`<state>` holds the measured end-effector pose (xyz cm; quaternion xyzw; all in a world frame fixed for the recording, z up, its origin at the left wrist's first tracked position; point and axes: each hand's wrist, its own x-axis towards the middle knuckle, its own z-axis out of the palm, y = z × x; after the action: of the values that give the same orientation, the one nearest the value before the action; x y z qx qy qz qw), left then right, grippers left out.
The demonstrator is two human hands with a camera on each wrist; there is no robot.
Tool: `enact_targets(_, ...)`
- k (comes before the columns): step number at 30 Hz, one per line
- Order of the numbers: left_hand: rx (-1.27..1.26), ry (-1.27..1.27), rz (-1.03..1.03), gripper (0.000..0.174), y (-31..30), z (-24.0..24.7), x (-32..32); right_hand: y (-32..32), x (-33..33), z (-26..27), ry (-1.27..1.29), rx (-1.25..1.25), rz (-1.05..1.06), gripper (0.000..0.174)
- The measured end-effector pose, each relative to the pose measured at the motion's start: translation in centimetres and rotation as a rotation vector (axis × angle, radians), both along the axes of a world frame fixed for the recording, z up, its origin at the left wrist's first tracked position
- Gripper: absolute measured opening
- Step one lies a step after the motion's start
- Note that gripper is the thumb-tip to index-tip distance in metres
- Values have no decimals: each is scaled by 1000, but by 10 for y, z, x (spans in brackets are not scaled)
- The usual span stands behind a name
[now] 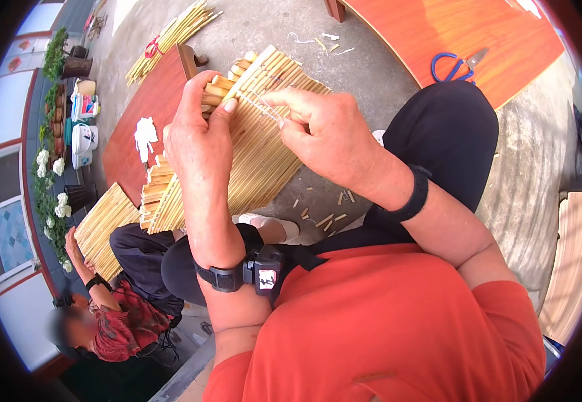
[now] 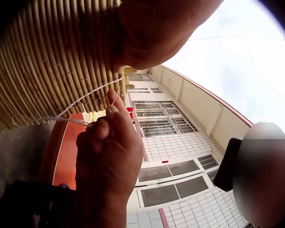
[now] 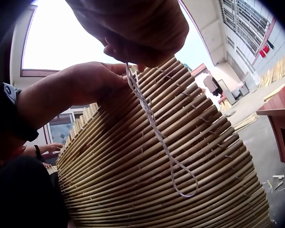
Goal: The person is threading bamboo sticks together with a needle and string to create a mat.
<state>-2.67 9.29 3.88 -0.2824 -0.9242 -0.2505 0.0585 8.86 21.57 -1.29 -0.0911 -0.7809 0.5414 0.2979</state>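
Note:
A mat of thin reed stalks [image 1: 251,151] bound with white thread slopes down in front of my knees. With thumb and fingers, my left hand [image 1: 197,144] grips its upper edge, where thicker cut stalk ends [image 1: 218,88] stick out. Close beside it, my right hand [image 1: 334,134] pinches white string [image 1: 262,106] over the top rows. In the left wrist view, the string [image 2: 88,95] runs from the mat's edge across the stalks. A twisted length of the string [image 3: 156,130] hangs from my right hand in the right wrist view, ending in a loop over the mat.
Blue-handled scissors [image 1: 462,65] lie on the orange table at the right. A reddish board [image 1: 133,110] with a white glove-like cloth [image 1: 145,137] is at left. Cut stalk pieces [image 1: 331,220] litter the floor. Another person [image 1: 127,315] sits at lower left with another mat [image 1: 106,224].

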Motion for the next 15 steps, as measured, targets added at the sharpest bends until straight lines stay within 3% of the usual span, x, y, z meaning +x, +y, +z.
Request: enact_targets(15,-4,65,-27,37,-2,-3,-2,-3,-4,-3,-24,-73,32,35)
